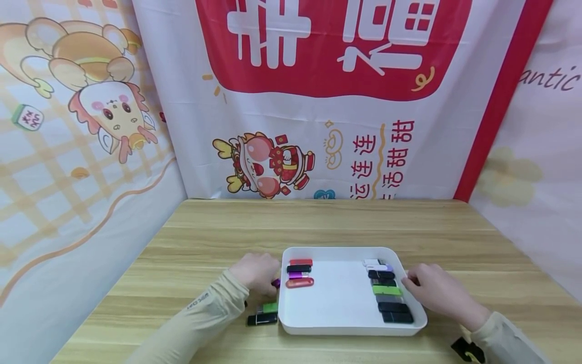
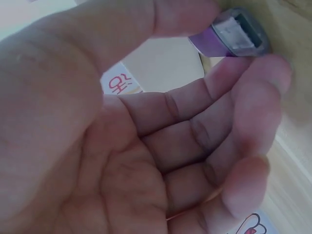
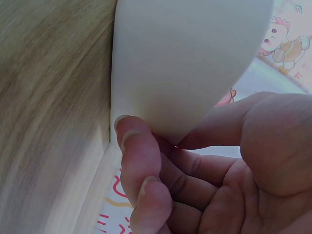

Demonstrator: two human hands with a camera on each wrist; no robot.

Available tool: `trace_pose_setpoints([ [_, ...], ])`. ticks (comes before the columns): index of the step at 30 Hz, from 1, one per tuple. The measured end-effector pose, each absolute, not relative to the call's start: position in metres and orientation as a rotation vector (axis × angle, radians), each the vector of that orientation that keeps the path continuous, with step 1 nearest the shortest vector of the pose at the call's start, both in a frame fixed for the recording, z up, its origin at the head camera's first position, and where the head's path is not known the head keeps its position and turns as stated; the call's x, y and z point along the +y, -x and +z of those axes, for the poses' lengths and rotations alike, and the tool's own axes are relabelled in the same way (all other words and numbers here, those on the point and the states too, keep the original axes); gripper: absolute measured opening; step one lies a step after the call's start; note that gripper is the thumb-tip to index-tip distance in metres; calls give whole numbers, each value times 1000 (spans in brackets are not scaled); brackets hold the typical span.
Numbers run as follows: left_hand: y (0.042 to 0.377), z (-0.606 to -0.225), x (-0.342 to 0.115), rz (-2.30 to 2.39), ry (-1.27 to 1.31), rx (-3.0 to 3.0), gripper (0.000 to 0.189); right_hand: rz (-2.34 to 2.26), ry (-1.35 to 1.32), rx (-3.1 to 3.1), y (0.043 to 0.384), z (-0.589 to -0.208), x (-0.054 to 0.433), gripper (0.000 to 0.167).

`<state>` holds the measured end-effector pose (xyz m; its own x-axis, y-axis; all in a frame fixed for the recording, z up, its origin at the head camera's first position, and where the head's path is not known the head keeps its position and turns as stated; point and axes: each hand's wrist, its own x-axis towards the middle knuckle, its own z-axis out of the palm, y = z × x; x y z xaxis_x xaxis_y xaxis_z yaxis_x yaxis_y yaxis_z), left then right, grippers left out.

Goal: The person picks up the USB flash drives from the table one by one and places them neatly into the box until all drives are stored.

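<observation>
My left hand (image 1: 256, 273) is just outside the left wall of a white tray (image 1: 345, 331). Its thumb and forefinger pinch a purple USB flash drive (image 2: 214, 43), whose metal plug end shows in the left wrist view. At the opposite side, my right hand (image 1: 432, 290) grips the tray wall (image 3: 185, 63), thumb over the rim and curled fingers against the outside. Inside the tray, a short column at the left holds a black flash drive (image 1: 298, 268), a red one (image 1: 300, 282) and others. Several more, including a green one (image 1: 386, 290), line the right side.
Beside the tray's lower left corner lie a green flash drive (image 1: 270, 307) and a black one (image 1: 262, 319), partly near the left sleeve. A black and yellow item (image 1: 468, 350) is by the right sleeve. Printed cloths (image 1: 318, 151) hang around the wooden table (image 1: 318, 222).
</observation>
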<state>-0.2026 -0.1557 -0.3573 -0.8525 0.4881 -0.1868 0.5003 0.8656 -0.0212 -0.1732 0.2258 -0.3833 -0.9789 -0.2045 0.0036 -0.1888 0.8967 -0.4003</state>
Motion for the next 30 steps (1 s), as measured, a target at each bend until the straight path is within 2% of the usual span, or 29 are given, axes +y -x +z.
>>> trace_pose_setpoints([
  [7, 204, -351, -160, -41, -703, 2854, 26, -637, 295, 3013, 172, -383, 225, 18],
  [17, 203, -331, -173, -27, -654, 2942, 29, -637, 307, 3015, 173, -383, 226, 17],
  [30, 204, -324, -175, 52, -772, 3004, 34, -631, 291, 3015, 173, -383, 225, 20],
])
